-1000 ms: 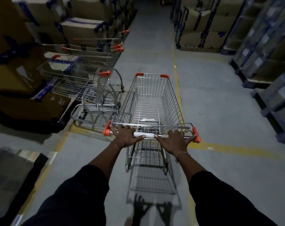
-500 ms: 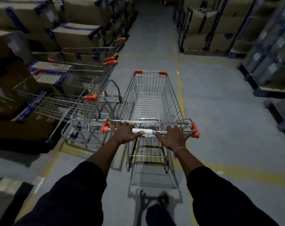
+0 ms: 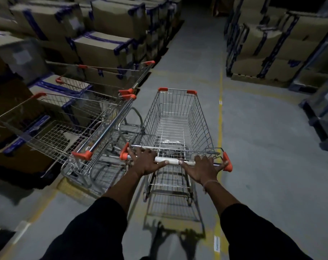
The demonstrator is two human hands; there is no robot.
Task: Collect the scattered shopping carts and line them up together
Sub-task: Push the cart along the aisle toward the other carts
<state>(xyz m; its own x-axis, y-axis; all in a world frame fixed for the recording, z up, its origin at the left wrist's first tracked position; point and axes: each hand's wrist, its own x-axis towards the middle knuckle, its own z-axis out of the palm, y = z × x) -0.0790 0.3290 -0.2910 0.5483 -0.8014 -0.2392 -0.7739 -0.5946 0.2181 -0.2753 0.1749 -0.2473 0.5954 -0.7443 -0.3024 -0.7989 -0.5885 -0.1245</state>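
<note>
Head view: left hand (image 3: 144, 162) and right hand (image 3: 202, 168) grip the shopping cart's handle (image 3: 173, 160); drifting left, it could snag the parked carts (image 3: 80, 126).

Dim warehouse aisle, low light. Grey concrete floor (image 3: 262, 147), scuffed. Yellow painted line (image 3: 219, 117) running down aisle, second yellow line (image 3: 45, 201) along left edge near stacks. Cardboard boxes with blue tape (image 3: 103, 47) stacked high on left. More taped cardboard boxes (image 3: 268, 53) on right, some on dark pallets (image 3: 317, 126). Far end of aisle dark.
</note>
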